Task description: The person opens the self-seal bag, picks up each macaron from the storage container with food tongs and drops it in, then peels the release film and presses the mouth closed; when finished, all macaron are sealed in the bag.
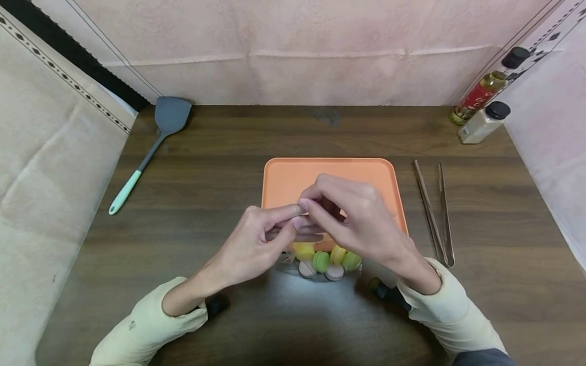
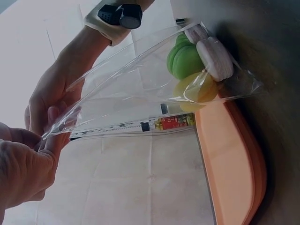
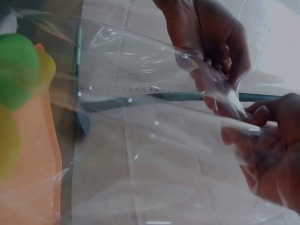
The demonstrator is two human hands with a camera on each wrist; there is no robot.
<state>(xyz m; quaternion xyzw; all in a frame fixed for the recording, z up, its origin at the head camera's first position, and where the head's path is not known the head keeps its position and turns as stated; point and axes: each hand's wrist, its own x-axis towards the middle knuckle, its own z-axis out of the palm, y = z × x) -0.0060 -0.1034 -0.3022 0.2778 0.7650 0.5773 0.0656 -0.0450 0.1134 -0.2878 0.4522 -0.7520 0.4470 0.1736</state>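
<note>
A clear plastic bag [image 2: 136, 77] stands on the table in front of me, stretched up to my hands. Low inside it lie several macarons: green [image 1: 321, 262], yellow [image 1: 338, 254] and pale greyish-white [image 1: 334, 273]. My left hand [image 1: 254, 244] pinches the top edge of the bag between thumb and fingers. Beside it, my right hand [image 1: 366, 218] pinches the same edge with thumb and forefinger, the fingertips of both hands meeting. Behind the bag is an orange tray [image 1: 286, 175], partly covered by the hands in the head view.
A grey spatula [image 1: 171, 114] with a mint handle lies at the left. Metal tongs [image 1: 430, 211] lie right of the tray. At the back right stand an oil bottle [image 1: 473, 101] and a black-capped shaker [image 1: 480, 126]. Pale cloth [image 1: 293, 61] hangs around the wooden table.
</note>
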